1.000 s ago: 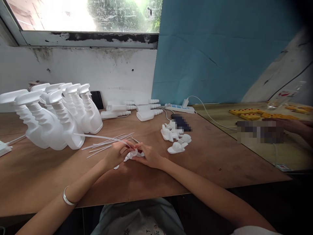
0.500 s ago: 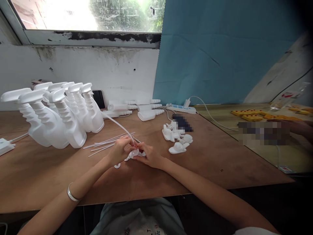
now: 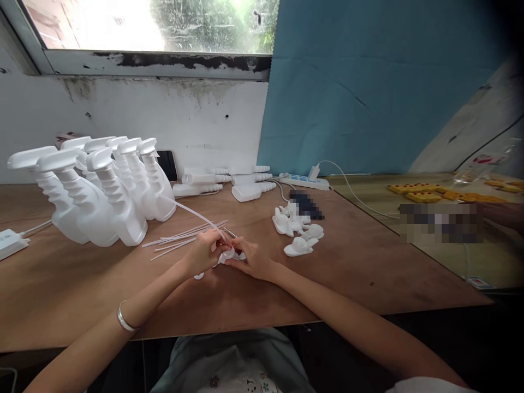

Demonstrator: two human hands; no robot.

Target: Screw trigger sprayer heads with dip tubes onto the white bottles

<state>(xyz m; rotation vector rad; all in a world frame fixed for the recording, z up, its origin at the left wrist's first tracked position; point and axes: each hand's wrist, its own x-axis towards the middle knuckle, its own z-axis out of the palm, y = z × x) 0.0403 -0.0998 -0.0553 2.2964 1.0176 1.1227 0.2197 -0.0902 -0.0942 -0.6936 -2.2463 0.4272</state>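
Brown tabletop (image 3: 229, 300), hands (image 3: 204, 251) clamped on fitting (image 3: 225, 257) and tube (image 3: 196, 213), steeper than 1 second ago

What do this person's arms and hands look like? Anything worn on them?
The left hand and right hand wear no gloves. A silver-coloured bangle circles the left forearm; the right forearm is bare. A white sleeve shows on the right upper arm.

A bright daylit window (image 3: 164, 27) with a patchy frame (image 3: 69, 63) above a stained white wall (image 3: 172, 112), beyond the far edge of a brown bench (image 3: 347, 262); a blue sheet (image 3: 339, 98) hangs behind its far right corner
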